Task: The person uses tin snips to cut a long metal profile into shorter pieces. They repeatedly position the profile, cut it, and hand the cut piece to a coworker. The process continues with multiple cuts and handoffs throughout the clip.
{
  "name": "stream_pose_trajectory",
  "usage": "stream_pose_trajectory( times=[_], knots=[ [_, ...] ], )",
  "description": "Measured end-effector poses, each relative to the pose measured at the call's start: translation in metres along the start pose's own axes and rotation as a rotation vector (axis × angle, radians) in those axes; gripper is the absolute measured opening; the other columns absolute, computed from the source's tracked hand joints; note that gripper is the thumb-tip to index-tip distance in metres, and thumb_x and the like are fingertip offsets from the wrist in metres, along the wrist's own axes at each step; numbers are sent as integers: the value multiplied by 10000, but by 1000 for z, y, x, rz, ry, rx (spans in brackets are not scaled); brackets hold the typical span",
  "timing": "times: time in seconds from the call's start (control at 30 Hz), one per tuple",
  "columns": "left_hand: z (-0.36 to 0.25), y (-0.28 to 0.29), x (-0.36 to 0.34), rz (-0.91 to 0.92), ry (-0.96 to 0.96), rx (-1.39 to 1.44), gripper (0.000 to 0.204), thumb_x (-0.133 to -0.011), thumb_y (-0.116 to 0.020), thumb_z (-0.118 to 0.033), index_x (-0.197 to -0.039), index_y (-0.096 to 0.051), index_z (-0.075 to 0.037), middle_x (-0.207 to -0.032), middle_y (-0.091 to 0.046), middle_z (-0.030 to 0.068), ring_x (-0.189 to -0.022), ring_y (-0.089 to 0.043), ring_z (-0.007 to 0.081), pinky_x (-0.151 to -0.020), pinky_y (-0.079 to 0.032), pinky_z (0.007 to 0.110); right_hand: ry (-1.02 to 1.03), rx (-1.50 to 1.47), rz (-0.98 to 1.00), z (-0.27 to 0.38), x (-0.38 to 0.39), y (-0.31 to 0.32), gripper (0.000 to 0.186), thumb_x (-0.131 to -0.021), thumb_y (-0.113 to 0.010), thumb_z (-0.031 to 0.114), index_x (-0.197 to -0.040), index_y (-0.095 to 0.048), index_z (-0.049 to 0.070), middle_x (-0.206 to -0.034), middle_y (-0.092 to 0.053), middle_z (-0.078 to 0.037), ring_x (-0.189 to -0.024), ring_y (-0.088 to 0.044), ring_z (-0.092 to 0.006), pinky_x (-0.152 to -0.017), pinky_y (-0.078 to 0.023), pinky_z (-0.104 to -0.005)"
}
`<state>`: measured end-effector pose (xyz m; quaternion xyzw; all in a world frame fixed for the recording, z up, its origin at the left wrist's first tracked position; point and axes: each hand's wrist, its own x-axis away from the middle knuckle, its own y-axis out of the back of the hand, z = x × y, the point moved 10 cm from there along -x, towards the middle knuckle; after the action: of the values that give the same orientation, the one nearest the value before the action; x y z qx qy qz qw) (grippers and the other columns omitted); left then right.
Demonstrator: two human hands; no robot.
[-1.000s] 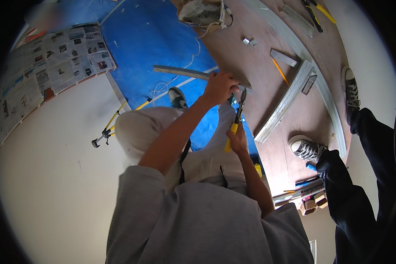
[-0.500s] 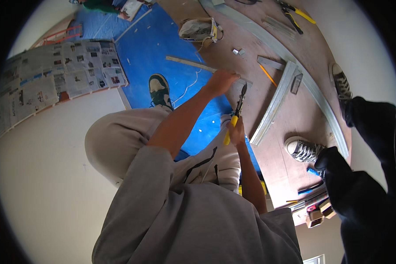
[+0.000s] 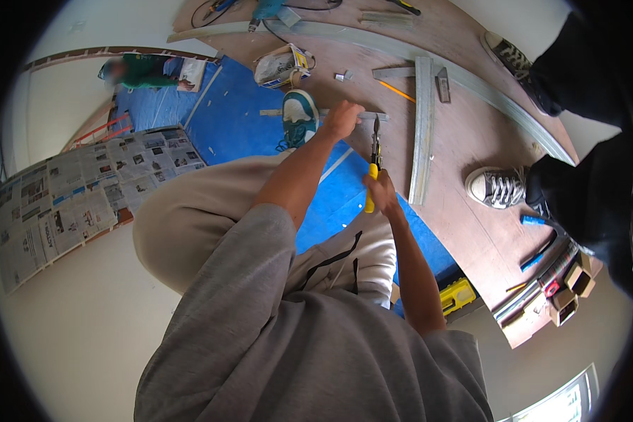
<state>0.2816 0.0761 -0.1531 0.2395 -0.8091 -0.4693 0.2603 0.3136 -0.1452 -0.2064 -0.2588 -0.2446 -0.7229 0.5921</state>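
Note:
My left hand (image 3: 342, 119) is closed on a narrow metal strip (image 3: 374, 117) lying low across the floor. My shoe (image 3: 300, 116) covers part of that strip, and its far left end shows beyond the shoe. In my right hand (image 3: 382, 191) is a pair of metal snips (image 3: 374, 165) with yellow handles, fingers wrapped round the grips. The jaws point away from me and reach the strip's right end, just right of my left hand. Whether the blades touch the metal, I cannot tell.
Right of the snips lie a long metal channel (image 3: 421, 133), an orange pencil (image 3: 397, 90) and a curving metal track (image 3: 496, 98). A co-worker's shoe (image 3: 496, 187) stands nearby. Farther off are a bag of material (image 3: 281, 69) and a teal drill (image 3: 266, 10). Blue sheeting (image 3: 235, 105) covers the left floor.
The view has shifted. The strip lies more level, and my shoe has moved over part of it. The snips' jaws have come up to the strip's right end.

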Motion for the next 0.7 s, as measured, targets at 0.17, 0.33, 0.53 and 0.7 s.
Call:
stream_pose_trajectory(
  times=[0.17, 0.33, 0.53, 0.7],
  knots=[
    [-6, -5, -7, 136, 40, -106, 86, -846, -719, -83, -923, -736, -48, -920, -722, 232, -941, -709, 430, -841, -564, 507, -26, 1, -1, 0, 7, -2, 690, -790, -694, 443, -1118, -533, -142, -960, -667, -269, -893, -674, -346, -791, -525, -432],
    [-1, -14, -13, 196, -54, -219, 213, -830, -765, -139, -1029, -755, -64, -928, -728, 228, -940, -701, 433, -848, -554, 507, 18, 37, -14, 3, 5, -17, 601, -824, -683, 419, -1132, -586, -87, -1104, -608, -345, -1013, -643, -457, -877, -517, -474],
    [6, -22, -7, 113, -120, -106, 251, -834, -790, -215, -1005, -761, -35, -957, -730, 231, -966, -696, 436, -871, -549, 504, 17, -63, 6, -6, 1, -23, 643, -815, -685, 426, -1018, -573, -174, -921, -666, -274, -894, -679, -376, -796, -531, -441],
    [-2, -12, -26, 172, -153, -158, 288, -816, -823, -266, -965, -762, -27, -950, -728, 228, -965, -694, 429, -872, -548, 499, -76, -60, -62, -2, -1, -16, 578, -805, -691, 431, -1050, -577, -79, -859, -612, -154, -757, -604, -264, -692, -504, -397]
  ],
)
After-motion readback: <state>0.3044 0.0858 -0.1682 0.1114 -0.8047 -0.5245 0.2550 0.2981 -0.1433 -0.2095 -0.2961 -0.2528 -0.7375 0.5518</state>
